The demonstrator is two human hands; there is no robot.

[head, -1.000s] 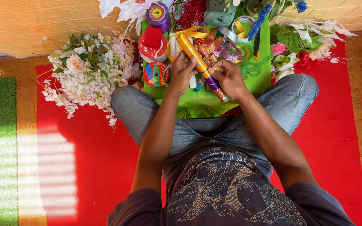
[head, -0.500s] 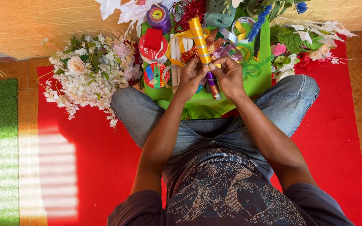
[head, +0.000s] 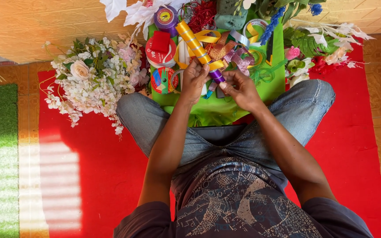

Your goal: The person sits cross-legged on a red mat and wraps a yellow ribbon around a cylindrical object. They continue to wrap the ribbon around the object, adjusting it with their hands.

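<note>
1. Since a second earlier, the gold-wrapped stick (head: 195, 44) had swung from pointing lower right to upper left.
2. The left hand (head: 193, 80) gripped its purple end; the right hand (head: 240, 88) pinched just beside it.
3. Ribbon rolls (head: 162, 55) lay on the green cloth (head: 225, 110).

Yellow ribbon-wrapped stick (head: 196, 45) swung from slanting down-right across green cloth (head: 225, 103) to tip pointing up-left, left hand (head: 194, 81) shifted up the stick, right hand (head: 242, 90) at its purple lower end.
</note>
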